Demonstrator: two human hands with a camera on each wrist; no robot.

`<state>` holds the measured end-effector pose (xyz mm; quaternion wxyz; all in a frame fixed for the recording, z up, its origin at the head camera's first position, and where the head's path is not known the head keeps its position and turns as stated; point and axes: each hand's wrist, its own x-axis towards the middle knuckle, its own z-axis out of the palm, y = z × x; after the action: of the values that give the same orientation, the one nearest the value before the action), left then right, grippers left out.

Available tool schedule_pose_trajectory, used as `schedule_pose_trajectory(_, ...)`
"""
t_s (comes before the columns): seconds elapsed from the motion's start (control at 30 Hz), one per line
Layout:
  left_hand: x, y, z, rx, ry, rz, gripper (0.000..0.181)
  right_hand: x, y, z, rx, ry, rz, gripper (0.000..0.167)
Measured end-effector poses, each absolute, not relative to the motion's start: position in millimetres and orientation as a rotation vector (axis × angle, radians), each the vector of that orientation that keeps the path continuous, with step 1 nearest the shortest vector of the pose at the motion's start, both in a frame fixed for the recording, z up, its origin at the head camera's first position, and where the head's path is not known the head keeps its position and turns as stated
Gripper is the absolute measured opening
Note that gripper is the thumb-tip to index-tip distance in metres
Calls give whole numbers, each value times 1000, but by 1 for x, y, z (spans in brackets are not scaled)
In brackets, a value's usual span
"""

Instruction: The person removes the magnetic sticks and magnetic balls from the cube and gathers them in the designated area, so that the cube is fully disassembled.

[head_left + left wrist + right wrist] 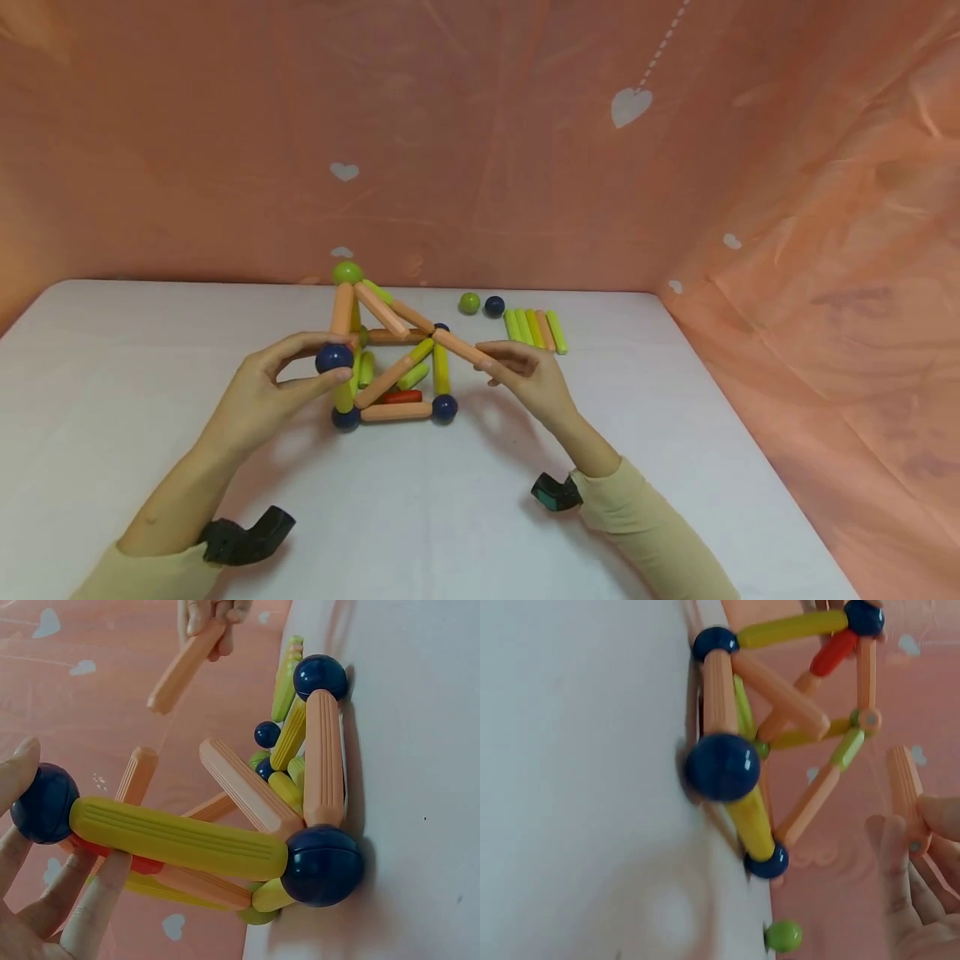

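My left hand [258,396] pinches a dark blue ball [334,358] between thumb and fingers. This ball tops a yellow upright stick [180,836] at the near left corner of a ball-and-stick frame. Away from the frame, a peach stick [907,791] is held up in my right hand [528,379], pinched at one end. The frame has blue balls at its base, a peach stick [396,412] along the front and a green ball [347,272] at its upper back. A peach stick [247,784] slants up from the near left base ball, its upper end free in the left wrist view.
Behind and to the right lie a loose green ball [469,303] and a blue ball [494,307]. Beside them is a row of several green, yellow and peach sticks [536,330]. A pinkish-orange cloth [480,150] hangs behind the white table [450,517].
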<state>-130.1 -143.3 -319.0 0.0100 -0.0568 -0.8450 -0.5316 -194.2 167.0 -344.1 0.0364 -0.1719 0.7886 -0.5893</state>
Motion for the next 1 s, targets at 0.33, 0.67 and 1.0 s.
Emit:
schedule_pose_trajectory(0.33,-130,-144,-318,-175,-2640,-1660,46,-204,192,-352,-266,2478,-1964,31)
schedule_pose_trajectory(0.67,-130,-144,-321,-196,-2617,-1647,42,-218,212,-365,32,2562,-1944,30)
schedule_pose_trajectory(1.0,-131,-142,-322,-223,-2578,-1672,41,-226,228,-368,68,2580,-1961,32)
